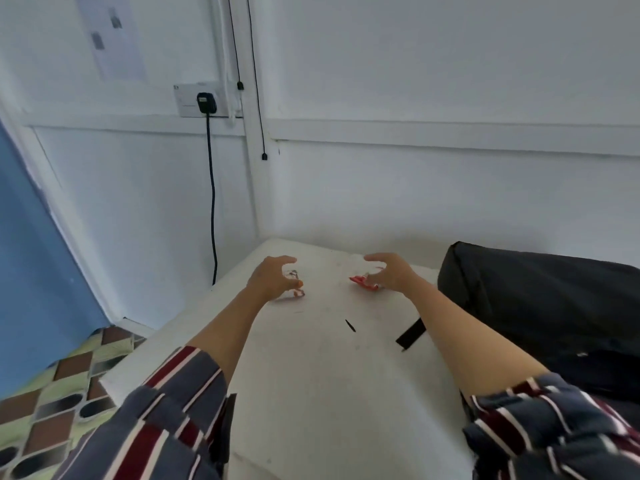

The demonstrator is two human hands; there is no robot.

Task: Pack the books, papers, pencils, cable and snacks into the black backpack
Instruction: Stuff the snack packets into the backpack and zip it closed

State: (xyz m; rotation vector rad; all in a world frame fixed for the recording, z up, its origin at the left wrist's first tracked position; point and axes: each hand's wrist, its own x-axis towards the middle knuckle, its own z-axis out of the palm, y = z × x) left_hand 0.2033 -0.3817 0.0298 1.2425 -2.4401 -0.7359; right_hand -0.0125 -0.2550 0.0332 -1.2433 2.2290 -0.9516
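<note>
Snack-gathering step: left hand [273,275] curls over a clear-wrapped snack [295,284]; right hand [388,275] curls over a red snack [363,283]; whether either grips, cannot tell. Black backpack [540,306] lies at 3 o'clock. Next: lift both, carry rightward.

white table [329,393], wall socket [204,100] (black plug in), patterned floor [62,382].

Black backpack [540,306] runs off the right edge, snacks blurred.
</note>
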